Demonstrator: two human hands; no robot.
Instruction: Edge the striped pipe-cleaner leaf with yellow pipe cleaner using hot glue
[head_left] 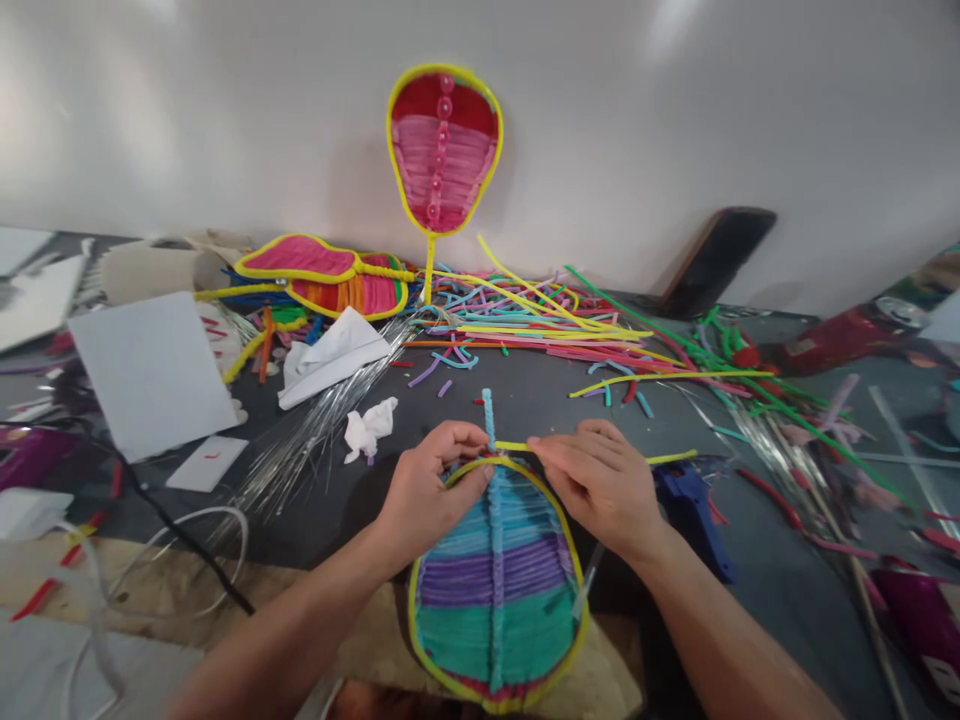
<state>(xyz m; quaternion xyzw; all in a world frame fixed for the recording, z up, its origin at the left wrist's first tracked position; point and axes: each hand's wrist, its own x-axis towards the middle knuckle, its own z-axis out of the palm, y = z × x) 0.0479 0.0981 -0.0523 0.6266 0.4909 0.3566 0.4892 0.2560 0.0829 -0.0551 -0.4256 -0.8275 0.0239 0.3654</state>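
A fan-shaped piece of pipe cleaners, banded teal, purple and blue with a yellow rim, lies at the table's front edge. A light blue stem runs down its middle and sticks out past the top. My left hand pinches the fan's top edge beside the stem. In my right hand is a yellow pipe cleaner, whose left end meets the stem and whose other end shows beyond the hand. Under my right wrist lies a blue glue gun, partly covered.
A pink and red fan stands upright against the wall. Loose pipe cleaners are heaped behind my hands. A phone leans at the back right. Cans, wire stems, crumpled tissue and a white cable lie around.
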